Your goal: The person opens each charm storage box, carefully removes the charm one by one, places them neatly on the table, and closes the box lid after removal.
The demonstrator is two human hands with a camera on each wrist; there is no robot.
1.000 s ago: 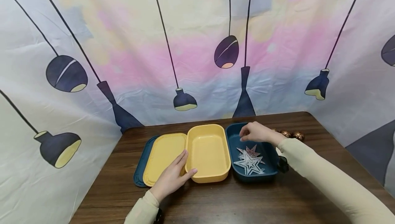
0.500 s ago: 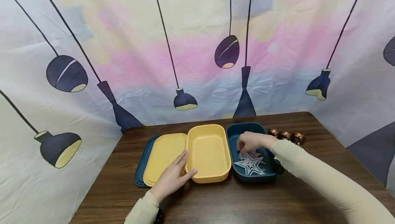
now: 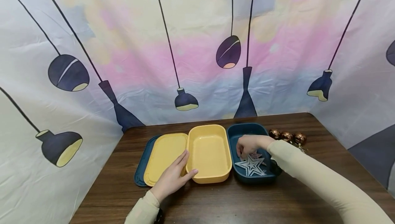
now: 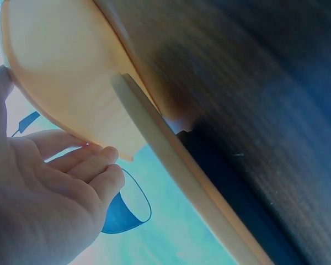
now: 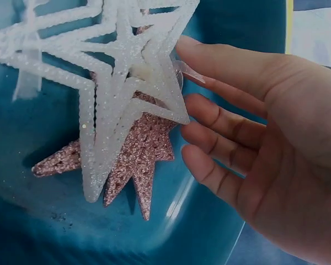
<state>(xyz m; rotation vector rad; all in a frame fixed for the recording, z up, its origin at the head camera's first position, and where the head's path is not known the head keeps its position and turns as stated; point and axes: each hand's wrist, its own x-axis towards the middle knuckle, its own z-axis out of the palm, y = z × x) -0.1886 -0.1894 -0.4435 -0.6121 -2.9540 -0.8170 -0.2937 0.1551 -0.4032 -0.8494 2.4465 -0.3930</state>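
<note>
In the head view my left hand rests at the left side of a yellow box, thumb over its near rim, fingers extended. The left wrist view shows those fingers touching the box's wall. My right hand reaches into the dark blue box to the right. There it pinches the edge of a white glitter star ornament, thumb in front and a finger partly hidden behind. Under it lies a pink glitter star. A clear ribbon shows beside the thumb.
A yellow lid lies on a blue lid, left of the yellow box. Several copper balls sit on the brown wooden table, right of the blue box. A printed cloth hangs behind.
My right hand has moved lower and nearer inside the blue box, down onto the stars, where it now pinches the white one. My left hand has stayed at the yellow box.
</note>
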